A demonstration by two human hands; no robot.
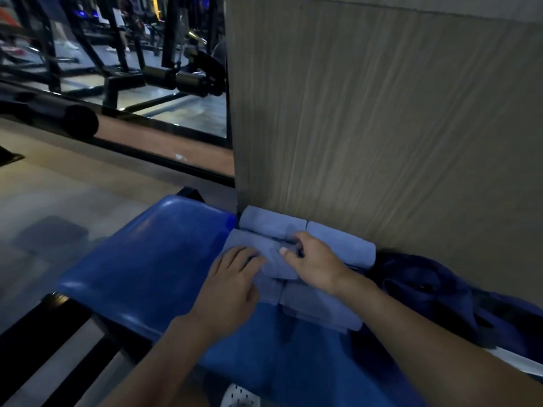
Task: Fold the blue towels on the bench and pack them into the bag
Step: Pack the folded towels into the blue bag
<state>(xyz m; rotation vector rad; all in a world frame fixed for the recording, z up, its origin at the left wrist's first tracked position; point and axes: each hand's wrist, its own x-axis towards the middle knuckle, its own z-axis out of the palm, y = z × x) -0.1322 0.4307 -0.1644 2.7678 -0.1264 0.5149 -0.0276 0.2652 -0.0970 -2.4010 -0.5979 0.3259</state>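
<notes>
The towel (277,268) being worked lies on the blue table (147,259), a little out from the foot of the wall panel (382,142), its long axis running roughly parallel to that panel. The left hand (232,277) lies flat on the end of the towel that is farther along the panel to the left, fingers straight and pressing the cloth down. The right hand (311,259) has its fingers curled over the edge of the towel nearest the panel with the thumb on top, pinching a fold. Two folded towels (273,223) sit side by side, touching the base of the panel, just beyond the hands. Another folded piece (320,309) lies farther out from the panel, under the right wrist; whether it is a separate towel or part of the same one cannot be told. The dark bag (426,289) slumps against the panel's foot to the right, just past the folded towels and well clear of the left hand. Since the bag lies off the right end of the towel's long axis, the right hand is plainly the nearer one for carrying a finished towel across, probably once this fold is pressed flat.
</notes>
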